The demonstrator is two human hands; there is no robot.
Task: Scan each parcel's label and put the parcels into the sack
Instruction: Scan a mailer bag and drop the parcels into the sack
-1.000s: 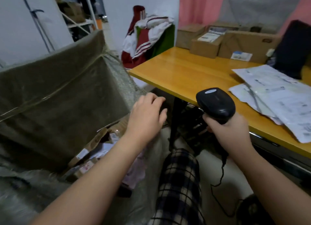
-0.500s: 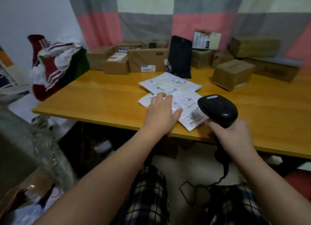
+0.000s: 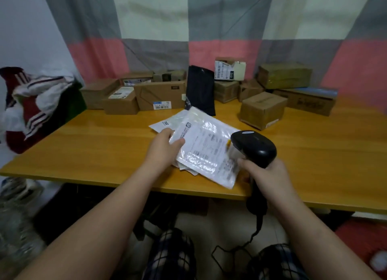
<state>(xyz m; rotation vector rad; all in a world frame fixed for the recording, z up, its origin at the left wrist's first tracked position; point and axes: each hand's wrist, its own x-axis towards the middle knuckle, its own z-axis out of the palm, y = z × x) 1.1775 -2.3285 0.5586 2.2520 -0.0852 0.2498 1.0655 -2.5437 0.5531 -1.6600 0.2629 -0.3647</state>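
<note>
My left hand (image 3: 163, 146) grips the left edge of a flat white plastic mailer (image 3: 206, 152) and tilts it up off the wooden table (image 3: 94, 149). Its printed label faces me. More white mailers (image 3: 165, 123) lie under and behind it. My right hand (image 3: 265, 172) holds a black corded barcode scanner (image 3: 254, 147) just right of the mailer, its head over the mailer's right edge. A bit of the grey sack (image 3: 14, 229) shows blurred at the lower left.
Several cardboard parcels (image 3: 262, 110) and a black pouch (image 3: 200, 90) line the back of the table before a checked curtain. A pile of clothes (image 3: 33, 105) sits at the left. The scanner cable (image 3: 240, 248) hangs down between my knees.
My view swung from the sack to the table. My left hand left the sack, reached the mailers and has lifted the top one; the scanner has come up beside it.
</note>
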